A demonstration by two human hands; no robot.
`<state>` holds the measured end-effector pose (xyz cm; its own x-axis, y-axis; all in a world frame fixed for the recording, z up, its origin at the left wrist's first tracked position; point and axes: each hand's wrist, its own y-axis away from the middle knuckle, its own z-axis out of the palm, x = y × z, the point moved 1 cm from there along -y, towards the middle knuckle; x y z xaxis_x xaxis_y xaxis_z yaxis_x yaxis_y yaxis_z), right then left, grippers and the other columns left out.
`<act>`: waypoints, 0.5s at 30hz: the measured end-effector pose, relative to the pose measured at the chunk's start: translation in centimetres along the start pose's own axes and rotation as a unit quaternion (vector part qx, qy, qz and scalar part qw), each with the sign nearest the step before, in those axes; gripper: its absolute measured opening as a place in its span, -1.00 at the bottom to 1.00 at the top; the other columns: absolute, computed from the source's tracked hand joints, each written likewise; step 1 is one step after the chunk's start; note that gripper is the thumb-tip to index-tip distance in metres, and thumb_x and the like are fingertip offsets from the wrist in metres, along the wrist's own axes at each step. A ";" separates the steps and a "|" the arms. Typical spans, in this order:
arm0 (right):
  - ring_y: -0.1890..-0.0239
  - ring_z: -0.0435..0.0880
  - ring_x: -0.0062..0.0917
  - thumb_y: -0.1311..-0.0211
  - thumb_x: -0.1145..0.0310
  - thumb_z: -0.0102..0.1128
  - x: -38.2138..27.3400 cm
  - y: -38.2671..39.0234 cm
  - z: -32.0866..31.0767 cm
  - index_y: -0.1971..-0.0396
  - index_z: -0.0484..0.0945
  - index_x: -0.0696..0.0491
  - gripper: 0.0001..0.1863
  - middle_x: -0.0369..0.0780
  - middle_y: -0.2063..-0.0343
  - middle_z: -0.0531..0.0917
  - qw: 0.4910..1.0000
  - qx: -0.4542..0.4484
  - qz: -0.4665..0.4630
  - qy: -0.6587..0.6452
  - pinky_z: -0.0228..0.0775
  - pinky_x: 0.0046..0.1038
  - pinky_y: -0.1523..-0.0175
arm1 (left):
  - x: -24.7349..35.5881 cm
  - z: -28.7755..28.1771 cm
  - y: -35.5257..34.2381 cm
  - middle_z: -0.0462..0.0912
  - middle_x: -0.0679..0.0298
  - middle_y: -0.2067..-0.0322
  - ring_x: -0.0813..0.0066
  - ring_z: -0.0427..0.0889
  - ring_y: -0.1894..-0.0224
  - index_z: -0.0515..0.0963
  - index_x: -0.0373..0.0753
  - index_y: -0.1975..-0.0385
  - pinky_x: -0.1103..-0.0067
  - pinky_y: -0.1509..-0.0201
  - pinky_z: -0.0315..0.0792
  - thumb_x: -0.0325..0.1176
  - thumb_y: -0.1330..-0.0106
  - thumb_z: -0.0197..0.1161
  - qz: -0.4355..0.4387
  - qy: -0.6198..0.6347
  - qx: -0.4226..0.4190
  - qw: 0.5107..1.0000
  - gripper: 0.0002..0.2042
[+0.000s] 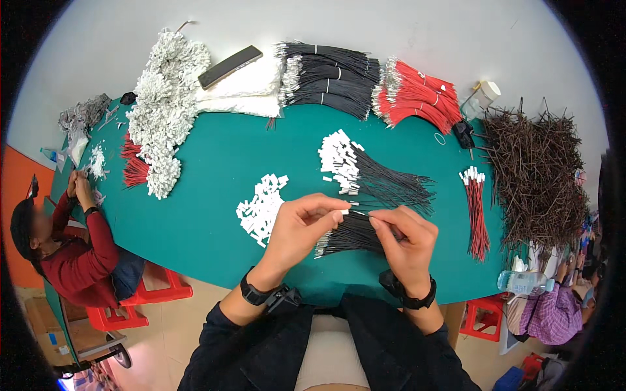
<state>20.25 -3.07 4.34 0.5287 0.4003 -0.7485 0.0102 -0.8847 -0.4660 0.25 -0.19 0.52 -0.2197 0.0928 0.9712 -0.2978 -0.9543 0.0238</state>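
My left hand pinches a small white connector housing between thumb and forefinger. To its right, my right hand grips a thin black wire that runs toward the housing; whether its tip is inside is too small to tell. Beneath both hands lies a bundle of black wires with silver tips. Beyond it, black wires with white housings on their ends lie spread on the green table. A pile of loose white housings sits left of my hands.
Red wires with white ends, a brown tangled heap and a bottle are right. Black and red bundles line the back beside white piles. Co-workers sit left and right; red stools stand below.
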 end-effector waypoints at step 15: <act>0.51 0.61 -0.29 -0.10 0.61 0.40 -0.1 -0.2 -0.1 0.40 0.68 0.17 -0.92 -0.15 0.55 0.65 0.998 -0.045 -0.033 0.021 0.40 -0.35 0.39 | 0.1 -0.1 0.2 0.75 0.30 0.34 0.67 0.65 0.31 0.71 -0.35 0.13 0.68 0.17 0.51 -0.49 -0.38 0.36 -0.017 0.013 0.010 1.000 -0.86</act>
<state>20.27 -2.94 4.61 0.5590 0.4499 -0.6965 0.1208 -0.8753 -0.4683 0.09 -0.33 0.58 -0.2342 0.1326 0.9631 -0.2872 -0.9559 0.0618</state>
